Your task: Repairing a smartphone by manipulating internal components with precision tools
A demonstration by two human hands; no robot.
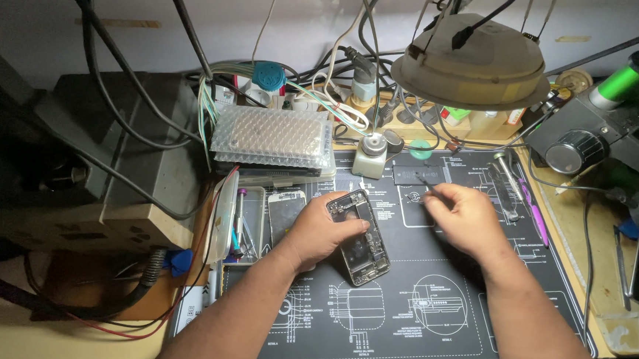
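My left hand (321,231) holds an opened phone (358,236) with its inner parts exposed, tilted on the black work mat (430,312). My right hand (466,219) is to the right of the phone and pinches thin tweezers (432,194), whose tips point left over the mat. A dark flat battery-like part (417,176) lies on the mat just beyond the tweezers.
A round lamp (471,62) hangs above the back of the mat. A small white bottle (370,157), a bubble-wrapped pack (273,137), a clear tray with tools (246,223), another phone (286,213), loose tools (510,187), a microscope (610,138) and tangled cables surround the mat.
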